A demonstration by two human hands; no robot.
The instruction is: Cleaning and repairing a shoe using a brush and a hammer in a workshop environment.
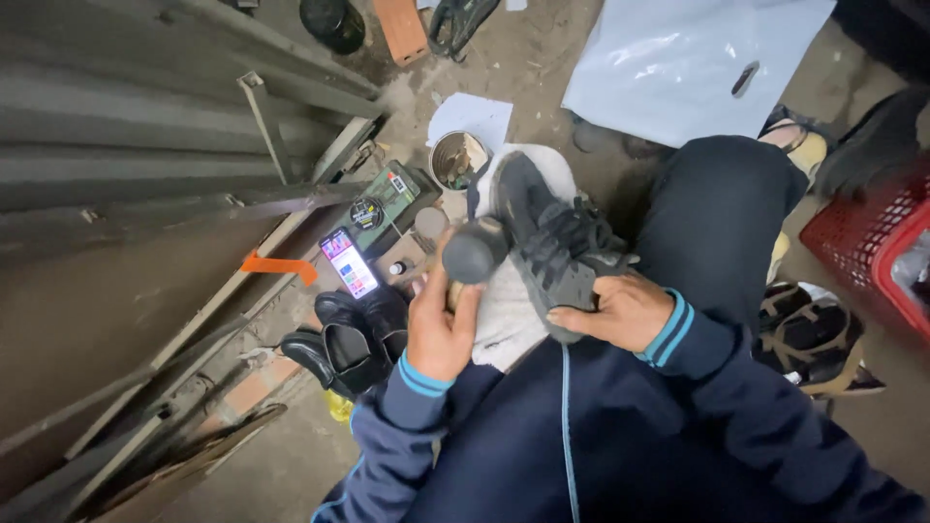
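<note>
My right hand [620, 312] grips the heel end of the dark sneaker [552, 237] on my lap; its long axis runs away from me. My left hand [438, 324], just left of the sneaker, is closed around a hammer [475, 254].

Dark grey sneaker [552, 242], white cloth [504, 310], red basket [862, 242], orange strip [279, 265].

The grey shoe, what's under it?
A white cloth lies under the grey shoe, spread over the person's lap. The right hand grips the shoe's near end, and the left hand holds a round-headed tool beside it. The sole is hidden.
</note>
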